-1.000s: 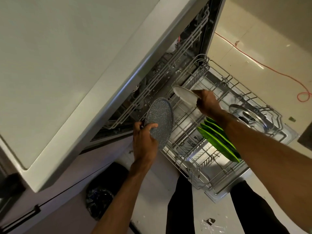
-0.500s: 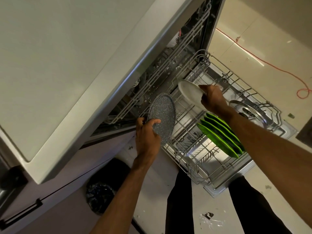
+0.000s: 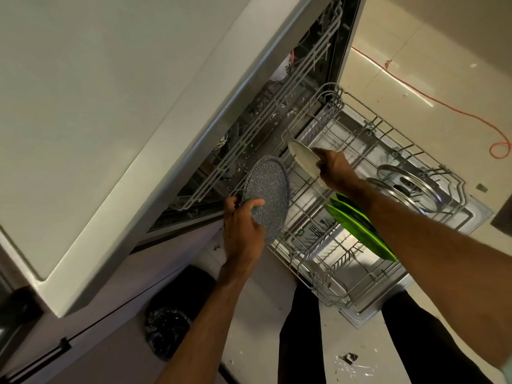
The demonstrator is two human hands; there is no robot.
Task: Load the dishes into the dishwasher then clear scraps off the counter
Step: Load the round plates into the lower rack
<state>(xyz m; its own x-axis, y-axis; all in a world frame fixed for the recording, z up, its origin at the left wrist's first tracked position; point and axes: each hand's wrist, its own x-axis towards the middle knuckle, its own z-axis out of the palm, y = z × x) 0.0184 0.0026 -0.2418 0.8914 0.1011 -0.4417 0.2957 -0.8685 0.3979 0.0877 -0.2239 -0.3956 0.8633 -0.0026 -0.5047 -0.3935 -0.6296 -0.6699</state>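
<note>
White plate (image 3: 303,161) shifted, right hand (image 3: 333,170) gripping it | left hand (image 3: 243,228) gripping speckled plate (image 3: 267,195)

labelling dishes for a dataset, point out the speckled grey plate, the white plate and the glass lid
speckled grey plate (image 3: 273,189): head view, middle of its face
white plate (image 3: 302,157): head view, bare middle of its face
glass lid (image 3: 412,178): head view, glass just above the knob

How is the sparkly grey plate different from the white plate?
The grey plate is dark and speckled; the white plate is plain and pale. The left hand holds the grey plate; the right hand holds the white plate. The grey plate looks bigger than the white plate. Both are round and held tilted.
</note>
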